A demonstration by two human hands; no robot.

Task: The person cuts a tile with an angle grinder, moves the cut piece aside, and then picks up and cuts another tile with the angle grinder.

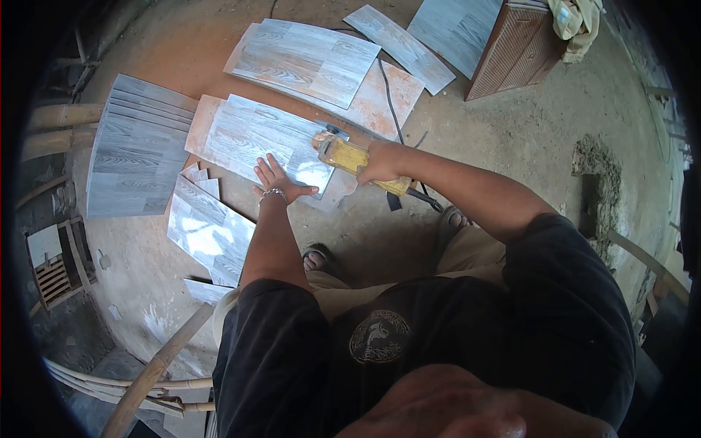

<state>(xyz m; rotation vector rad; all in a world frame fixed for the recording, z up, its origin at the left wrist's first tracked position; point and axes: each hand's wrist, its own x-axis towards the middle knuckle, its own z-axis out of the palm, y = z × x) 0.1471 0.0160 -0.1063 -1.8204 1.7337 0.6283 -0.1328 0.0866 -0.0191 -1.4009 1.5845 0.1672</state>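
My left hand (281,182) lies flat with fingers spread on a grey wood-patterned tile (252,131), near its front edge. A bracelet circles that wrist. In my right hand (385,161) is a yellow angle grinder (342,155), gripped around its body. The grinder's head overlaps the right end of the tile, and its black cord (425,198) trails from the rear. Under the tile, a reddish-dusted tile (203,124) sticks out at the left.
A fanned tile stack (139,157) stands at the left. More tiles (310,58) lie beyond, and cut pieces (212,226) sit beside my left forearm. A brown woven-sided box (515,51) carries a cloth (575,25). At the right is a hole (593,197) in the floor.
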